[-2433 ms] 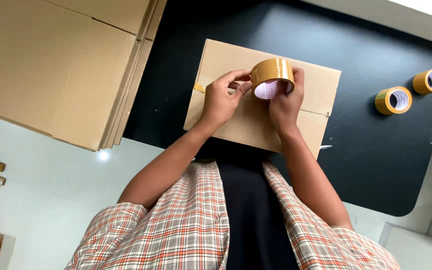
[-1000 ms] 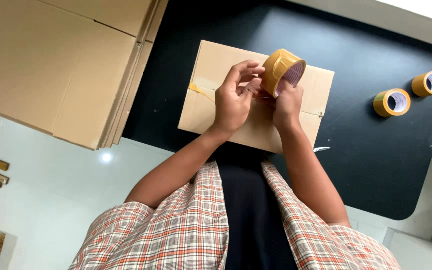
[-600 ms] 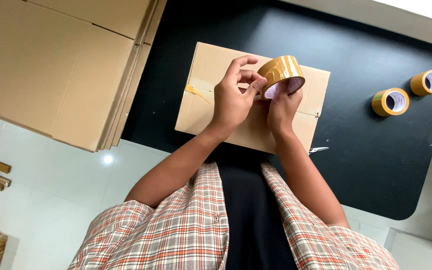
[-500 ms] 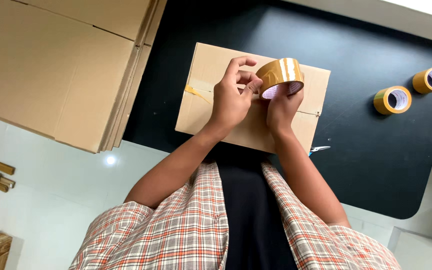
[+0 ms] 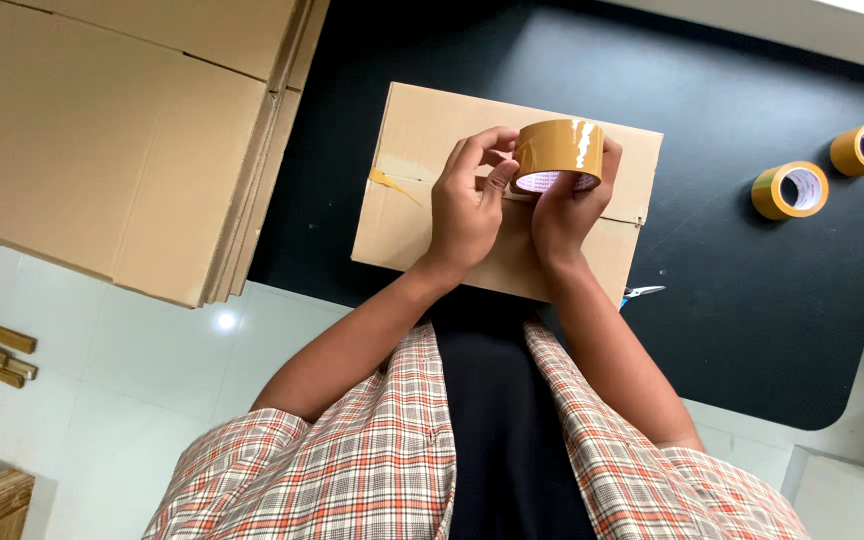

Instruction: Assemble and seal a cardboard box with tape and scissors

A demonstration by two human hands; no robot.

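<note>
Both hands meet over a flat brown cardboard box lying near the middle of the black tabletop. The right hand curls its fingers around a brown roll of packing tape, gripping it just above the box's seam, while the left hand pinches at the roll's edge with thumb and forefinger — apparently picking at the tape end. Two more yellow tape rolls sit well apart toward the far right edge, small scissors lie by the box's near corner, and a stack of flattened cardboard sheets overhangs the left edge — nothing crowds the hands.
</note>
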